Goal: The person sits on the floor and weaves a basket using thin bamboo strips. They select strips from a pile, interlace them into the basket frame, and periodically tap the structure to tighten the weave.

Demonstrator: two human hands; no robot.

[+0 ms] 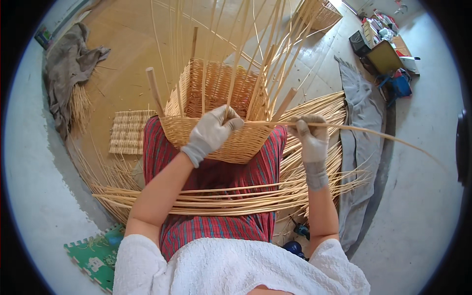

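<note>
A partly woven wicker basket rests on my lap, with tall thin stakes and thick corner posts rising from its walls. My left hand, in a pale work glove, is at the near rim, its fingers closed around an upright wicker stake. Just past the basket's right corner, my gloved right hand pinches a long wicker rod. That rod runs along the near rim from my left hand and bends away to the right beyond my right hand.
Loose rods lie across my lap on a red striped cloth. To the right spreads a big rod bundle beside grey cloth. A woven panel lies left; another basket stands at the back.
</note>
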